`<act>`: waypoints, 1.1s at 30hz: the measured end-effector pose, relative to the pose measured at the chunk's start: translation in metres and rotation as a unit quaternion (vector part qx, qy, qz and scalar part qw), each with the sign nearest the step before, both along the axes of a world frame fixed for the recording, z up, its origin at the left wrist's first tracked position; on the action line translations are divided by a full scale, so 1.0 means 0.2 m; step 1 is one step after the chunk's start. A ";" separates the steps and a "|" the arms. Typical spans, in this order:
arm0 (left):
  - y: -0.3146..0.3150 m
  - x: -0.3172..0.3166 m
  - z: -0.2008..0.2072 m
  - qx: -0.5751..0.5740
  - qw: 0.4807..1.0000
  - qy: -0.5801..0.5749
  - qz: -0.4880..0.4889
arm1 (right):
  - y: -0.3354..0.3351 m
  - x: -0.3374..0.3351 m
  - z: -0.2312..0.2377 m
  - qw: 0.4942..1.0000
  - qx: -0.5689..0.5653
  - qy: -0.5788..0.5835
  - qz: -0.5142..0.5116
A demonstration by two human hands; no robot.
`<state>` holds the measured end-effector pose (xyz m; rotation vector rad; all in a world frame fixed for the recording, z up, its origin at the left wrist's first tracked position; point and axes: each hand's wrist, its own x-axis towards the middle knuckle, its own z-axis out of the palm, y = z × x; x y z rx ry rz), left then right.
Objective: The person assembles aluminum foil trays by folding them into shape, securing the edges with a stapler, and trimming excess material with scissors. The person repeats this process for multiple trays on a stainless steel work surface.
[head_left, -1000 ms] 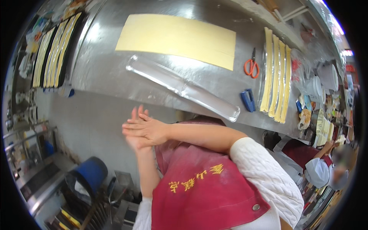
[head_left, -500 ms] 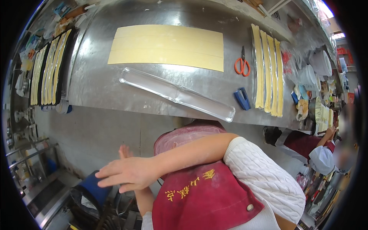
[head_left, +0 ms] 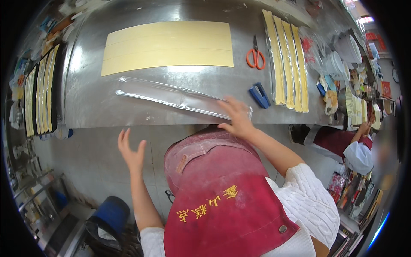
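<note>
A long clear plastic tray [head_left: 171, 97] lies slantwise near the front edge of the metal table. My right hand [head_left: 238, 118] is over its right end, fingers spread and holding nothing; whether it touches the tray I cannot tell. In front of the table edge, to the left, my left hand [head_left: 132, 150] is raised with its fingers apart and nothing in them. Beyond the tray rests a wide, flat, pale yellow sheet [head_left: 169, 47], likely dough, marked by thin lengthwise lines.
Orange-handled scissors [head_left: 255, 58] and a blue stapler [head_left: 260, 95] lie to the right. Beside them are long yellow strips in clear trays [head_left: 286, 60]; more packed strips [head_left: 43, 94] stand far left. White tubs [head_left: 336, 64] crowd the right edge. A person [head_left: 338, 139] works at the right.
My hands have come apart from in front of my apron. The right one has moved up and right to the tray; the left has risen toward the table. The view has shifted slightly.
</note>
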<state>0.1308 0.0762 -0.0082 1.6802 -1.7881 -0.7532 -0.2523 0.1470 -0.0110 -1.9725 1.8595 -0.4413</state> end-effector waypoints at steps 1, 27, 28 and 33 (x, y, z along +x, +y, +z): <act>-0.05 -0.04 -0.07 -0.036 0.994 -0.079 -0.069 | 0.08 -0.08 -0.02 0.997 0.016 0.050 -0.048; -0.93 -0.16 -0.40 -0.048 0.909 -0.262 -0.319 | 0.08 -0.22 -0.25 0.994 0.021 0.056 -0.093; -0.93 -0.15 -0.41 -0.053 0.908 -0.266 -0.320 | 0.08 -0.22 -0.25 0.994 0.025 0.054 -0.092; -0.79 -0.29 -0.27 -0.123 0.910 -0.247 -0.309 | 0.07 -0.23 -0.20 0.994 0.040 0.051 -0.085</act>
